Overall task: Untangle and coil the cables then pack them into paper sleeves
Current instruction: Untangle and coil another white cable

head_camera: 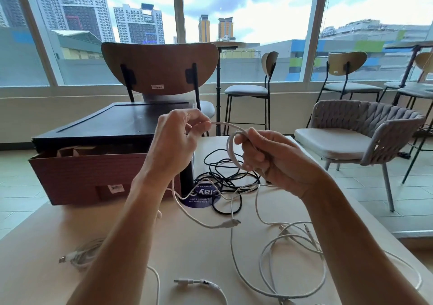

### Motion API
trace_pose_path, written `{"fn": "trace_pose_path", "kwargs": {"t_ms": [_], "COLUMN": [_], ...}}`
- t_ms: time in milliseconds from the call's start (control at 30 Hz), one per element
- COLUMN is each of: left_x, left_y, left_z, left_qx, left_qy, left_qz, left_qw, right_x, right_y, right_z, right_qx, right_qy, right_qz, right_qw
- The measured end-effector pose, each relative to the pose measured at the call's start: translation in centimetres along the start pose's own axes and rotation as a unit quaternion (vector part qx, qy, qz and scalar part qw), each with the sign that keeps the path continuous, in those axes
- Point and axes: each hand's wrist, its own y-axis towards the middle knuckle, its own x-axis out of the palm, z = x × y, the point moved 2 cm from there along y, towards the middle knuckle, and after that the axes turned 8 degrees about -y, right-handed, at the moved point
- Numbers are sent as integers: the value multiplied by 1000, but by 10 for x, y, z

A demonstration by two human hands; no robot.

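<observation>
Both hands are raised above the table with one white cable (230,145) between them. My right hand (269,159) grips a small coil of it, the loops wrapped round the fingers. My left hand (178,140) pinches the free strand leading into that coil; the rest hangs down from it to a plug (230,223) above the table. A tangle of black cables (225,176) lies behind the hands. Loose white cables (293,258) sprawl at the front right, and a bundled white cable (79,255) lies at the front left.
A brown cardboard box (89,176) holding paper sleeves (77,151) stands at the left on the light wooden table (187,253), with a dark tray (112,122) on top. A round blue sticker (201,199) sits mid-table. Chairs (351,136) stand beyond, by the windows.
</observation>
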Motion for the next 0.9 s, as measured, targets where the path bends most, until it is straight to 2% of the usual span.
{"fn": "trace_pose_path", "kwargs": {"t_ms": [133,300,500,600,667,800,900], "left_x": [10,29,42,45,46,39,25], "left_y": [-4,-14,-21,-22,-22,-21,-18], "left_z": [-7,-7,3,10,13,14,16], "left_qx": [-21,-49,-113,-143,-180,-218,-227], "left_qy": [12,53,1,-58,-121,-213,-266], "left_qz": [-54,-204,-321,-341,-343,-361,-358], "left_qw": [998,976,940,927,914,881,866], "right_x": [-6,-8,-13,-10,-7,1,0], "right_y": [5,5,9,11,12,9,9], "right_z": [-2,-6,-4,1,3,6,9], "right_qx": [-32,-77,-90,-94,-97,-95,-77], "right_qy": [135,266,262,216,147,-76,-203], "right_qz": [10,87,184,226,256,296,283], "right_qw": [990,957,943,945,951,947,934]}}
